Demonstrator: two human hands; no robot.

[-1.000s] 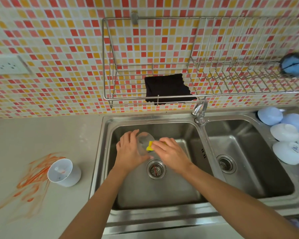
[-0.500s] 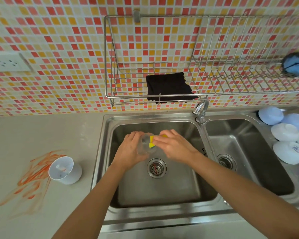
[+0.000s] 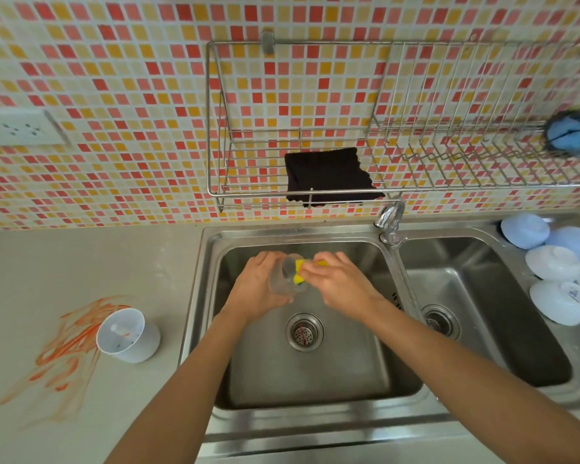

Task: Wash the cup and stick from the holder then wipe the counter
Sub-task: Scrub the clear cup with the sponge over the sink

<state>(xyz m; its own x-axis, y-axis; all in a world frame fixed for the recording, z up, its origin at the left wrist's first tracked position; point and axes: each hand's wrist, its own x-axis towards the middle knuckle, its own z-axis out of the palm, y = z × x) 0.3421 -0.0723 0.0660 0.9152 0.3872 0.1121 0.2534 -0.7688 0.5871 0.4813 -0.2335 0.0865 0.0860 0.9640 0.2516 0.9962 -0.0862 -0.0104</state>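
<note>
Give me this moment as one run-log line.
step: scrubbing cup | left hand: holds cup over sink | right hand: pushes sponge into cup | counter: orange stain unwiped

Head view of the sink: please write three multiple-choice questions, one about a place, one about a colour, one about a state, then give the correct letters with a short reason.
1. Where does the dark cloth lie?
A. in the wire rack on the wall
B. in the right basin
C. on the counter

2. What colour is the smear on the counter?
A. blue
B. orange
C. green

3. What does the left hand hold?
A. nothing
B. the white holder
C. the clear cup

Answers: 1 A, the cloth hangs over the wire rack. 2 B, orange streaks lie beside the white holder. 3 C, its fingers wrap the clear cup while the right hand presses a yellow sponge into it.
</note>
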